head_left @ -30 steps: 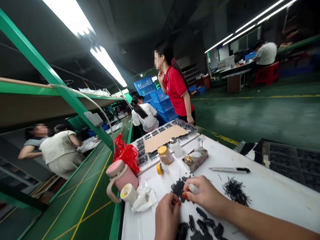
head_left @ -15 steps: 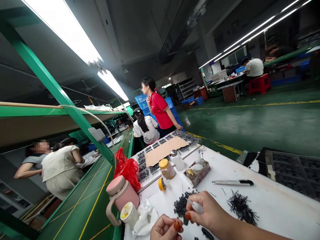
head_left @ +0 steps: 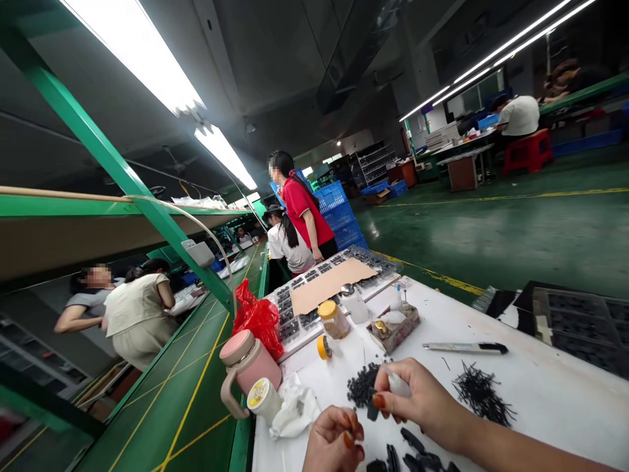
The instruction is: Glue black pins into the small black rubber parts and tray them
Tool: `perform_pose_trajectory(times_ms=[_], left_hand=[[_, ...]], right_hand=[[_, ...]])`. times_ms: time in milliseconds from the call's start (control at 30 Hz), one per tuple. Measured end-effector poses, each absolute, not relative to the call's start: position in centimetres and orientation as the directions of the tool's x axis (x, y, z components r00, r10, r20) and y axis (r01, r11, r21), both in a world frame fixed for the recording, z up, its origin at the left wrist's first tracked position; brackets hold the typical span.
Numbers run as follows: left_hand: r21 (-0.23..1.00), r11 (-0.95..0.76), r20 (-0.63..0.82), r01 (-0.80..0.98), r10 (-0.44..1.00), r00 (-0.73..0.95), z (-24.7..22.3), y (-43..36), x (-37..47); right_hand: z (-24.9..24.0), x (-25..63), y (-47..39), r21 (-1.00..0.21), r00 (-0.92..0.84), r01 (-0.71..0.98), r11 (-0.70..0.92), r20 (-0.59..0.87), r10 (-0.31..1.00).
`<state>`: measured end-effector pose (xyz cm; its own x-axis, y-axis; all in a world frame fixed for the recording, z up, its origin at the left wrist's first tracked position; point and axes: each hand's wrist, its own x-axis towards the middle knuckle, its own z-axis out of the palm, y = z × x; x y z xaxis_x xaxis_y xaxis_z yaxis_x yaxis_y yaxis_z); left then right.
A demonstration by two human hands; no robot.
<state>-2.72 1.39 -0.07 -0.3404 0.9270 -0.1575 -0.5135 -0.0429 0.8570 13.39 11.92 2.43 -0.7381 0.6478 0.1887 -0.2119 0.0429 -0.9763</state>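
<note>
At the bottom of the head view, my left hand is closed in a pinch; what its fingertips hold is too small to name. Just right of it, my right hand is wrapped round a small whitish bottle, and a dark piece shows at its fingertips. A pile of small black parts lies behind my hands. Several larger black parts rest on the white table below my right hand. Thin black strips form a heap to the right of my right hand.
A pink mug, a white jar, crumpled tissue and red bag stand left. Beyond are yellow tape, a yellow-lidded jar, a small box and a parts tray. A knife lies right.
The view has shifted, so more black parts show at the bottom. Both hands stay close together, still closed. The person in red has turned and leans more toward the seated person.
</note>
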Motion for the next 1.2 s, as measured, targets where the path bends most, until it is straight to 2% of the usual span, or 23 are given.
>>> perform_pose_trajectory(times_ms=[100,333,600,1200], left_hand=[[0.848,-0.068,-0.18,-0.526,0.896,-0.406,0.8,0.8,-1.7],[0.811,-0.042,-0.18,-0.584,0.931,-0.317,0.9,1.1,-1.3],[0.803,-0.03,-0.176,-0.596,0.942,-0.286,0.9,1.2,-1.1],[0.819,-0.005,-0.185,-0.574,0.945,-0.272,0.4,1.3,-1.1]], right_hand=[[2.8,13.9,11.7,-0.977,-0.738,-0.199,0.075,0.2,0.645],[3.0,14.6,11.8,-0.983,-0.772,-0.142,0.112,0.181,0.609],[3.3,14.9,11.2,-0.939,-0.786,-0.106,0.328,0.281,0.551],[2.9,14.6,11.0,-0.914,-0.824,-0.024,0.404,0.247,0.51]])
